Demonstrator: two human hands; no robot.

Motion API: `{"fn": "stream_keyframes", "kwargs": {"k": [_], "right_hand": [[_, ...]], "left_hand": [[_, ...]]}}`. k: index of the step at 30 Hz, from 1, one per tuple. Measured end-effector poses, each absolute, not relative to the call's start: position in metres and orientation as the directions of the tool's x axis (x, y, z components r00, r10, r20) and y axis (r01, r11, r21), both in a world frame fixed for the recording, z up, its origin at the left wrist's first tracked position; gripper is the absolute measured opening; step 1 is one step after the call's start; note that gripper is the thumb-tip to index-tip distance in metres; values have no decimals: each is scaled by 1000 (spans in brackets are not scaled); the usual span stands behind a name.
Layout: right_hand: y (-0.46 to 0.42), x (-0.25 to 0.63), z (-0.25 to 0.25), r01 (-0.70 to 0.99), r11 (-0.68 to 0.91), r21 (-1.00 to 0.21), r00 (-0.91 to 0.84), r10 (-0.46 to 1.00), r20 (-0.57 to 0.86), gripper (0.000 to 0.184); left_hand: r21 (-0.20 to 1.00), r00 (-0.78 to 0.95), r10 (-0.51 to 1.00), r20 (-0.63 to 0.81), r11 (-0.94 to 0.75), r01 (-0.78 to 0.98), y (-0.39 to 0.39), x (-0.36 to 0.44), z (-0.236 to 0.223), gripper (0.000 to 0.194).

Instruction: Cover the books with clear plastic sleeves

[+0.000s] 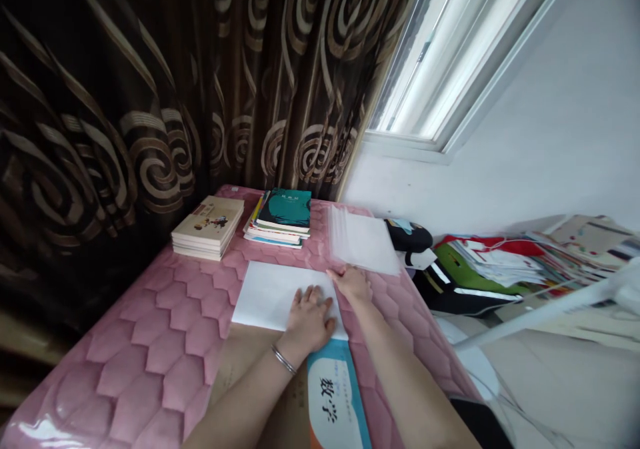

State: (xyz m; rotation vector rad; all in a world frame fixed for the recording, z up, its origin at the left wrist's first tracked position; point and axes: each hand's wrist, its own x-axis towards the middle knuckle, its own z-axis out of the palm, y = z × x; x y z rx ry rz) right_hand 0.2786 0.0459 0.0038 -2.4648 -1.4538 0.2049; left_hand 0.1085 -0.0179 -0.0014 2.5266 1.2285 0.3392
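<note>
A white sheet lies flat on the pink quilted table cover. My left hand rests palm down on the sheet's near right part, fingers stretched out, a thin bangle on the wrist. My right hand is at the sheet's far right edge, fingers curled and pinching that edge. A blue and white book lies partly under the sheet beneath my left wrist, on a brown cardboard piece.
Two book stacks sit at the table's far end: a beige one and a teal-topped one. A pile of clear sleeves lies right of them. Dark patterned curtains hang behind. Papers and bags clutter the floor to the right.
</note>
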Motion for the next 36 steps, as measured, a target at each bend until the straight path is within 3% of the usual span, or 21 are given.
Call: {"fn": "stream_keyframes", "kwargs": {"k": [6,12,18,28,32,36], "right_hand": [[27,281,-9,880,-370,-296,395,919,25,32],[16,290,-16,885,-300,-355,319,948,-4,34],[38,288,-5,866,-378,-327,391,920,-29,33],[49,264,-7,854,-472,-219,497,864,75,53],[33,258,-9,889,-417,-192,441,891,109,46],[6,260,-14,973,-199,-120,207,976,66,46]], "left_hand": [[348,613,788,57,-591,728,-17,108,-1,54],[347,623,780,59,-601,720,-16,109,-2,56],[366,618,782,84,-601,711,-16,109,-6,54],[385,607,790,87,-589,711,-15,108,-6,53],[375,614,786,71,-592,714,-15,107,-4,53],[350,623,782,39,-594,724,-15,110,-4,57]]}}
